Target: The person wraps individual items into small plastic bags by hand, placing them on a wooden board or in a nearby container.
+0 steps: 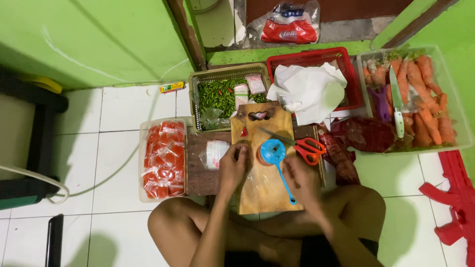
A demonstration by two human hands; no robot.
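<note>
A blue plastic scoop (273, 153) with a round bowl and a long thin handle lies on a wooden board (264, 190). The bowl is near the middle of the board, and the handle runs down toward the person's right hand (300, 180). That hand rests on the board just beside the handle, fingers curled; I cannot tell if it is pinching anything. A thin clear bag (262, 185) lies flat and shiny on the board between the two hands. The left hand (232, 165) is at the board's left edge, fingers bent in around something small that I cannot make out.

Red-handled scissors (303, 147) lie across the board's right side, their metal blades pointing at the scoop. A cut onion piece (258, 116) sits at the top of the board.

Left of the board is a dark wooden slab with a roll of clear bags (213, 153) on it. Next to that is a clear tub (162, 160) full of small packets of red stuff. Above the board is a tan mesh basket (225, 96) full of thin green chilies. A red basket (316, 62) holds crumpled white paper (309, 91). On the right, a clear bin (452, 99) holds bumpy orange carrots (425, 99) and a knife (397, 101) with a white handle. A dark red bag (363, 133) lies near it. The floor is smooth white tile (114, 143), and the wall is green.
</note>
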